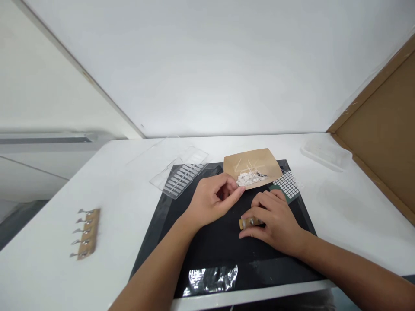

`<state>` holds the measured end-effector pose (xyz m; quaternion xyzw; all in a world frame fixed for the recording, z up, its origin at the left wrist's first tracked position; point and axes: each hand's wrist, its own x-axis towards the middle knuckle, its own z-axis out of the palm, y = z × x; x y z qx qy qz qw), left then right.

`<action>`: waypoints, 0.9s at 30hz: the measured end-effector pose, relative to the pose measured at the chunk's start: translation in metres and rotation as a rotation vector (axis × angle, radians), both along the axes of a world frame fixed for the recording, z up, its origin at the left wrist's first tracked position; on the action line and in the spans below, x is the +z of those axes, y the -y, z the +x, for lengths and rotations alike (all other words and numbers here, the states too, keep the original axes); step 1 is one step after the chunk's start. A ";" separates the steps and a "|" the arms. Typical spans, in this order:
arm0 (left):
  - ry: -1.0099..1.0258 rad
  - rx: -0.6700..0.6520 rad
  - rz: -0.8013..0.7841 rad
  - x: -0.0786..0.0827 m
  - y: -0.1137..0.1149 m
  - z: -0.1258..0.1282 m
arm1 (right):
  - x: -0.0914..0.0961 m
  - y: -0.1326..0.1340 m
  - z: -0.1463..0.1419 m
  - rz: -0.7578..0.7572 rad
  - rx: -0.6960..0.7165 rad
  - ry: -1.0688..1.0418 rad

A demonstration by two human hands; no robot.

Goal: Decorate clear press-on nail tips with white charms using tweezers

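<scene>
My left hand (215, 196) is at the near left edge of a folded brown paper tray (233, 164). Its fingers are curled, thumb and forefinger close together beside a heap of small white pieces (248, 178); anything between them is too small to make out. Over the black mat (207, 242), my right hand (274, 220) wraps round a small tan block with metal pieces (248, 223), mostly hidden by the fingers. A similar tan block (90, 233), with several metal clips sticking out leftward, lies on the white table at left.
A clear plastic sheet of white nail-shaped pieces (183, 179) overlaps the mat's far left corner. A green sheet of white dots (287, 185) lies at its far right. Farther right are a clear plastic tray (326, 154) and a brown cardboard wall (382, 129). A white wall (220, 77) stands behind.
</scene>
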<state>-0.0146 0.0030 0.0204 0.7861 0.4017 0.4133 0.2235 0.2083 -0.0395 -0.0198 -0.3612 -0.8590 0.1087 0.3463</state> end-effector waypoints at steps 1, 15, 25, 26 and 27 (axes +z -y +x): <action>-0.007 0.003 0.009 0.000 0.000 0.001 | 0.000 0.000 0.000 -0.001 -0.005 -0.004; 0.033 -0.115 -0.016 0.000 0.007 0.002 | -0.003 0.001 -0.004 -0.017 -0.014 0.053; 0.027 -0.155 0.022 -0.003 0.005 -0.001 | 0.000 -0.003 0.001 0.076 0.076 0.082; 0.022 -0.151 0.023 -0.004 0.005 -0.001 | 0.000 -0.003 0.002 0.092 0.093 0.073; 0.017 -0.149 0.024 -0.005 0.005 -0.001 | 0.001 -0.004 0.002 0.106 0.103 0.062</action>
